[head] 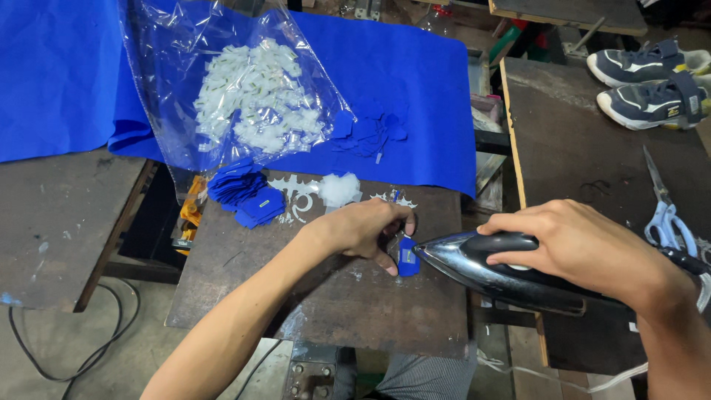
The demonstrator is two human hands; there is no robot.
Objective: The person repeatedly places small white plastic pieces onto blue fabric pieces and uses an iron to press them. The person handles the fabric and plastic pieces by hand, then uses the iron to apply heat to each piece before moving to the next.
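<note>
My left hand (366,231) rests on the small dark work plate (311,296) and pinches a small blue fabric piece (407,261) flat against it. My right hand (585,241) grips the black handle of a shiny metal iron (481,270), whose pointed tip touches the right edge of that blue piece. A stack of similar blue pieces (244,194) lies at the plate's far left corner. A little white tuft (339,189) sits at the plate's far edge.
A clear plastic bag of small white tags (255,100) lies on a blue cloth (415,81) behind the plate, with more blue pieces (366,133) beside it. Scissors (666,215) and a pair of sneakers (652,81) lie on the dark table at right. Cables trail on the floor.
</note>
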